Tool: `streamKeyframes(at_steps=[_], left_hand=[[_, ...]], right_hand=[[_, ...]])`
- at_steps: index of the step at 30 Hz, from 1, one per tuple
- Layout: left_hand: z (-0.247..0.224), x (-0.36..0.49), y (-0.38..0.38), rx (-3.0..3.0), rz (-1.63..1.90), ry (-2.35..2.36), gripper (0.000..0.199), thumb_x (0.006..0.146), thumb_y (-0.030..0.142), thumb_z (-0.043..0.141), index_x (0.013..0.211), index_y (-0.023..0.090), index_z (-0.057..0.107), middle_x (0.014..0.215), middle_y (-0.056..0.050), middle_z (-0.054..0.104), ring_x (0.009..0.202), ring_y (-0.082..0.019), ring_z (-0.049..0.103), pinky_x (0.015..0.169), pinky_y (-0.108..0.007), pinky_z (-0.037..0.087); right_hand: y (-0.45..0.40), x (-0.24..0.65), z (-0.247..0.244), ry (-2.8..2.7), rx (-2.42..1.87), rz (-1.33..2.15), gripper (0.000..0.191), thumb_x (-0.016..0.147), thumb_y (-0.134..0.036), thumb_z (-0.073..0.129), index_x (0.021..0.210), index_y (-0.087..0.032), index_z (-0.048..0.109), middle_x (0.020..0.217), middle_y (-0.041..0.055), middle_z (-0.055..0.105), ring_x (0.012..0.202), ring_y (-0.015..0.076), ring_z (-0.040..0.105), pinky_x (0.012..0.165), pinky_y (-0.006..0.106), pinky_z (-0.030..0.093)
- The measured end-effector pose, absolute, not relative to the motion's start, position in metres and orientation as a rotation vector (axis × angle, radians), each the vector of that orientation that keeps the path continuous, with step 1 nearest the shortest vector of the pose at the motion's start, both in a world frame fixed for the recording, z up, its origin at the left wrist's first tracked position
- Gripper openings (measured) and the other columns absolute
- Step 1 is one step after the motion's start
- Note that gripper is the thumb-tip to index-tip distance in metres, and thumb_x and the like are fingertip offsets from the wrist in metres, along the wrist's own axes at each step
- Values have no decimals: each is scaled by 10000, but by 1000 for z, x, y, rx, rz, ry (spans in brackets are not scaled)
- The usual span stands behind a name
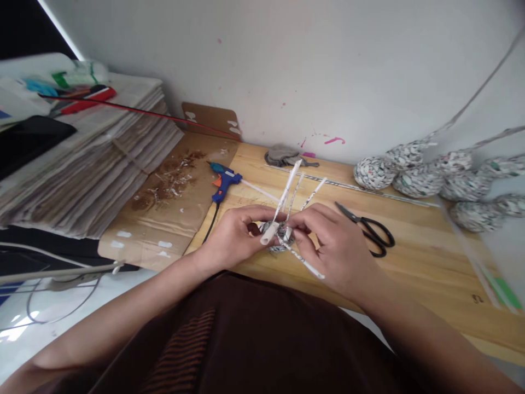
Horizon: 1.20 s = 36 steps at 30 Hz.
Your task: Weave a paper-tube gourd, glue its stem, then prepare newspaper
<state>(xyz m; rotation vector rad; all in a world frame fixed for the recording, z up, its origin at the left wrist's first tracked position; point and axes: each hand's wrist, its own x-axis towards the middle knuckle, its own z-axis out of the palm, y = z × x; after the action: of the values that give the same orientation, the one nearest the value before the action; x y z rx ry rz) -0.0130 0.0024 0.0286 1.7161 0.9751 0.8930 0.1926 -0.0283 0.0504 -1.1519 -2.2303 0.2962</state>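
Between my hands is a small woven piece point(278, 246) of rolled newspaper, with several thin paper tubes sticking up and out of it. My left hand point(235, 235) is closed on its left side, thumb near the open end of a thicker white paper roll point(269, 234). At the right side, the thumb and forefinger of my right hand point(324, 238) pinch a paper tube at the weave. One printed tube point(305, 262) points down to the right, below my right fingers. My fingers hide much of the woven piece.
A blue glue gun point(225, 180) lies on cardboard point(176, 213) left of my hands. Black-handled scissors point(369, 224) lie to the right. Several woven paper gourd shapes point(418, 180) stand against the wall. Stacked newspaper point(102, 169) is at left, a grey cloth point(285, 155) behind.
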Motion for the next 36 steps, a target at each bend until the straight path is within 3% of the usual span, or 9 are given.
streamKeyframes(at_steps=[9,15,20,26,36], left_hand=[[24,-15,3,1686,916,984,296,766,228,776,1055,168,787,1060,-84,795,915,-198,748,736,-257,590],[25,-13,1,1621,905,994,318,752,240,777,1061,165,783,1050,-89,794,892,-209,745,712,-275,595],[26,-12,-2,1623,897,985,300,761,251,772,1047,160,784,1083,-102,785,904,-212,740,741,-290,597],[24,-14,-3,1650,931,986,323,761,283,801,1058,160,777,1088,-107,784,914,-224,745,773,-313,608],[22,-15,-3,1774,1196,946,289,786,218,796,1073,192,772,1123,-102,777,1033,-229,732,765,-295,623]], right_hand=[[-28,189,39,-2168,-1133,245,127,895,-84,570,935,-173,652,876,69,686,828,191,655,736,323,518],[-36,190,32,-1920,-1135,426,196,844,-75,634,986,-210,625,964,38,705,765,138,653,597,255,505],[-34,185,23,-1886,-1031,437,258,840,-33,628,997,-230,683,904,35,698,805,159,672,674,292,549],[-44,185,21,-1775,-888,281,392,805,2,626,1122,-228,609,1095,78,721,993,226,692,830,386,556],[-64,187,39,-1824,-962,449,386,832,14,620,1149,-198,678,907,35,726,811,149,680,734,294,572]])
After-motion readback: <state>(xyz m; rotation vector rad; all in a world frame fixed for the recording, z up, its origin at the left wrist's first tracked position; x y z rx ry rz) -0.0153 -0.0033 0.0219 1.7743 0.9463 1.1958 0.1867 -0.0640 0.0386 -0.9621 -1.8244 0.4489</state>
